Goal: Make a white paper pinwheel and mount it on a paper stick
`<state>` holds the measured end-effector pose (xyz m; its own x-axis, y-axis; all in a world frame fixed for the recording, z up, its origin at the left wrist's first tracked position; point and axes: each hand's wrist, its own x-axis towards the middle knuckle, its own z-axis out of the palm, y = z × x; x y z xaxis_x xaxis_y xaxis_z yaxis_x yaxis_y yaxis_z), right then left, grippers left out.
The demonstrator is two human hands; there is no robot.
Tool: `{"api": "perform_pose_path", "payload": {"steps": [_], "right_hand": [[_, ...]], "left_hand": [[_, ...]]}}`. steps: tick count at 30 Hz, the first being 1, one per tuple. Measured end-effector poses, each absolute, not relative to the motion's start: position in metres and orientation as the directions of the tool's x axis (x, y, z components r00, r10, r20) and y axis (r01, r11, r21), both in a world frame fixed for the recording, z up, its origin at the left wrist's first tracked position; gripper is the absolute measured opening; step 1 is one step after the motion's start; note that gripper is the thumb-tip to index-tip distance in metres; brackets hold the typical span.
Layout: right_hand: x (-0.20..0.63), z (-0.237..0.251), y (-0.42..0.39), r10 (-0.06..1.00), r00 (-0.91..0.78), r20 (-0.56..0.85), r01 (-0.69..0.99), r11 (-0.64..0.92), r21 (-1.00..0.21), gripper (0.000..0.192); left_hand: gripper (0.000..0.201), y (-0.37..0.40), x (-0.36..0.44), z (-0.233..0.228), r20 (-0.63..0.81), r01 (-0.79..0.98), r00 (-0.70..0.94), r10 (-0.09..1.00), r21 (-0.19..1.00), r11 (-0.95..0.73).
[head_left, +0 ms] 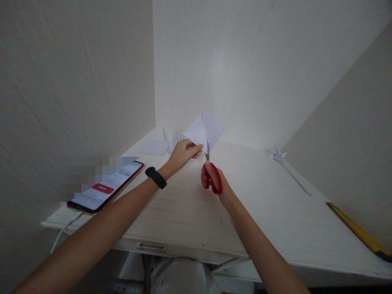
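A square sheet of white paper [216, 124], turned corner-up, is pinched by my left hand [186, 151] at its lower left side. A line that looks like a crease or cut runs down its middle. My right hand [211, 177] is wrapped round the red handles of a pair of scissors [217, 179]. The blades point up and lie at the paper's bottom corner; whether they are parted I cannot make out. A black band sits on my left wrist.
A phone [107, 185] with a cable lies at the left edge of the white table [183, 216]. White paper pieces [153, 147] and thin strips lie behind my left hand. On the right are a paper pinwheel-like piece on a stick [290, 171] and a yellow tool [355, 228]. Walls enclose the table.
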<state>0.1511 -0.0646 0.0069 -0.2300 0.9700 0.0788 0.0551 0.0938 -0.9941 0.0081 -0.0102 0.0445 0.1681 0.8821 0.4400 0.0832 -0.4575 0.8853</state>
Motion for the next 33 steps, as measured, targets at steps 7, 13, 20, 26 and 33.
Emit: {"api": "perform_pose_path", "payload": {"steps": [7, 13, 20, 26, 33], "right_hand": [[0.1503, 0.0100, -0.0662, 0.972, -0.225, 0.070, 0.057, 0.085, -0.995, 0.054], [0.1508, 0.0094, -0.0663, 0.972, -0.223, 0.073, 0.057, 0.088, -0.995, 0.054], [0.1510, 0.0105, -0.0679, 0.972, -0.225, 0.061, 0.045, 0.072, -0.996, 0.052], [0.1511, 0.0103, -0.0675, 0.973, -0.222, 0.064, 0.044, 0.076, -0.996, 0.051], [0.1520, 0.0041, -0.0636, 0.972, -0.222, 0.072, 0.030, 0.080, -0.996, 0.052]], "left_hand": [[0.025, -0.0099, 0.0088, 0.0450, 0.426, 0.083, 0.153, 0.892, 0.894, -0.441], [0.026, -0.0088, 0.0079, 0.0437, 0.432, 0.075, 0.159, 0.888, 0.891, -0.447], [0.025, -0.0079, 0.0079, 0.0431, 0.440, 0.074, 0.154, 0.885, 0.888, -0.454], [0.024, -0.0102, 0.0081, 0.0459, 0.429, 0.060, 0.167, 0.888, 0.894, -0.443], [0.026, -0.0110, 0.0089, 0.0466, 0.420, 0.072, 0.166, 0.892, 0.897, -0.435]]}}
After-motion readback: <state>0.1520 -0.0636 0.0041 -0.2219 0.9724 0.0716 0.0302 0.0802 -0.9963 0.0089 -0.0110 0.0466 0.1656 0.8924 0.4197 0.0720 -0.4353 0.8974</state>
